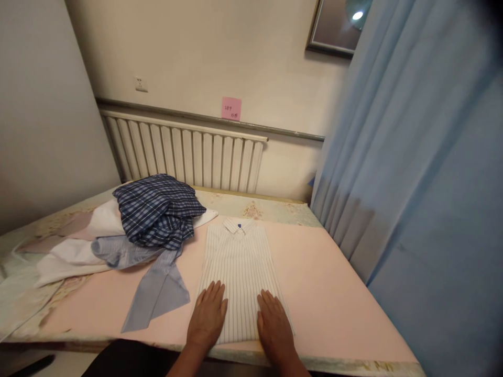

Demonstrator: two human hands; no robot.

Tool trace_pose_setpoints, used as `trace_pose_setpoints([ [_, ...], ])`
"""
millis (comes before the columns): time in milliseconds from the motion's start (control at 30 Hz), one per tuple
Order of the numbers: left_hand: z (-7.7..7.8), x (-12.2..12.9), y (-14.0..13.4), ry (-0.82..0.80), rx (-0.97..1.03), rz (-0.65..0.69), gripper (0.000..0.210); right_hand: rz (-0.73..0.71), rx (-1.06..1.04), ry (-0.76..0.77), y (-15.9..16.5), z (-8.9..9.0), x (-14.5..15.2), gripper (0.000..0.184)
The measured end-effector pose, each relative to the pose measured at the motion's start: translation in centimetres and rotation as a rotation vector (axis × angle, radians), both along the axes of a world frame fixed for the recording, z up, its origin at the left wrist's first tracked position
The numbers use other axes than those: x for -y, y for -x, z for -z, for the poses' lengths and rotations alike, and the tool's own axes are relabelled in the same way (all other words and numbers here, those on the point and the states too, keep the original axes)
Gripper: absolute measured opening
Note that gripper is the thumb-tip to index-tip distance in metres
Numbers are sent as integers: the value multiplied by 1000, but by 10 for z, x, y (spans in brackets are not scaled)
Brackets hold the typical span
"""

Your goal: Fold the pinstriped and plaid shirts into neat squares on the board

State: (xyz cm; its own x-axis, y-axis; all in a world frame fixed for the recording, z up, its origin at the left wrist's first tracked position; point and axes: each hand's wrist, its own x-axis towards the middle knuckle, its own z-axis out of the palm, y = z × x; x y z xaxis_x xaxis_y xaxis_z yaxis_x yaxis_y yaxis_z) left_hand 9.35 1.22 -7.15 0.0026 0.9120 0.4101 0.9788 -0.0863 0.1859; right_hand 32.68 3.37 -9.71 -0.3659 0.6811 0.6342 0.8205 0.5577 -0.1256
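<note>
A white shirt with dark pinstripes (240,262) lies folded into a neat long rectangle on a pink cloth, its collar at the far end. My left hand (208,314) rests flat on the shirt's near left edge, fingers stretched out and pointing away from me. On the near right edge lies my right hand (274,324), palm down with its fingers extended. Neither hand grips anything. Between them the striped fabric looks smooth, and its near edge reaches close to the front of the bed.
Left of the shirt is a heap of clothes: a dark blue plaid garment (157,204) on top, light blue cloth (157,293) and white cloth (74,256) beneath. The pink cloth (334,293) covers the surface. A radiator (188,152) stands behind; a blue curtain (393,157) hangs right.
</note>
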Motion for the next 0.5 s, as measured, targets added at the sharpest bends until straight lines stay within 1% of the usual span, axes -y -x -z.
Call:
trace_pose_setpoints([
  [267,-5,1,-1,18,8,-8,45,4,-12,22,0,1,0,42],
  [500,-8,1,-2,41,5,-11,46,3,-10,44,0,-3,0,42],
])
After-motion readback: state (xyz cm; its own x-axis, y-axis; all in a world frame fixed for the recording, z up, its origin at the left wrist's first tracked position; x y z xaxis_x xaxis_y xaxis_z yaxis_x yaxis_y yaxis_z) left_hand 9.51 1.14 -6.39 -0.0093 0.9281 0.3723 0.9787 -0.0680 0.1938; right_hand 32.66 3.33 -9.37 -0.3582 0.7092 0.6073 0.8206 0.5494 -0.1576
